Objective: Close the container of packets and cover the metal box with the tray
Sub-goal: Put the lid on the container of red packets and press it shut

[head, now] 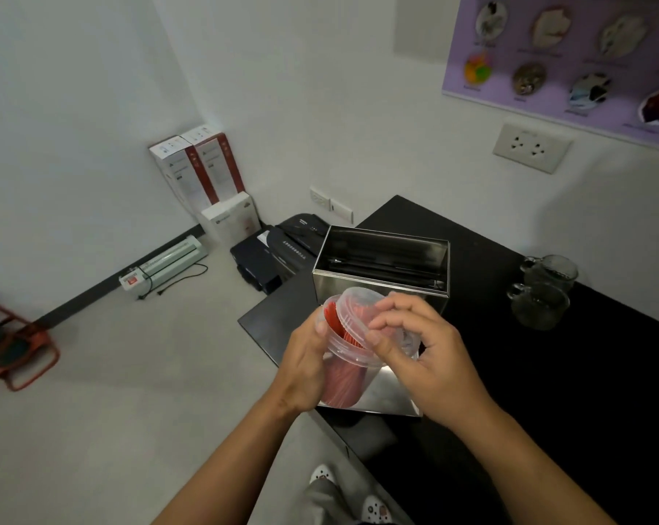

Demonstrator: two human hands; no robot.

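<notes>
A clear plastic container (345, 377) packed with red packets is held tilted above the near corner of the black table. My left hand (305, 361) grips its side. My right hand (422, 346) holds the clear round lid (354, 312) tilted over the container's mouth, with the left side of the opening still showing packets. Just behind stands the open shiny metal box (381, 267). A flat metal tray (392, 395) lies on the table under my hands.
Two glass mugs (543, 293) stand on the black table (547, 392) at the right. On the floor to the left are white and red cartons (202, 172), a black shredder (282, 252), a laminator (168, 263) and a red stool (21, 350).
</notes>
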